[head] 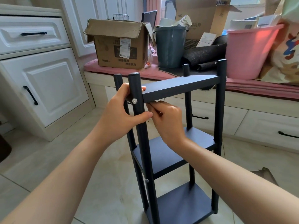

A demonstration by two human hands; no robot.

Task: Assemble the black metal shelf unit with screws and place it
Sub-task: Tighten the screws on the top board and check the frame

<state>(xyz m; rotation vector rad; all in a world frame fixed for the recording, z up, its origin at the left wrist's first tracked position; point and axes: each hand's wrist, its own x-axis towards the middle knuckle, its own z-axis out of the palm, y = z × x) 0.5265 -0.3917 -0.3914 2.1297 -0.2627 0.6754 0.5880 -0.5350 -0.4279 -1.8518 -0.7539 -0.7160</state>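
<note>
Fingers point(139, 116) of left hand point(119, 113) gripping shelf post point(142, 143), "AOC" box point(202, 18) behind

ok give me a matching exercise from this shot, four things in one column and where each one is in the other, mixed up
Things:
1. left hand
2. right hand
3. cardboard box
4. pink bucket

Places or states:
A. on the pink cushion, flaps open, left of the grey bucket
B. wrapped round the front left post of the shelf unit, by a silver screw
C. far right on the bench, behind the shelf unit's top shelf
D. under the top shelf's near edge, pinching a small tool

Pairs: 1-B, 2-D, 3-A, 4-C
</note>
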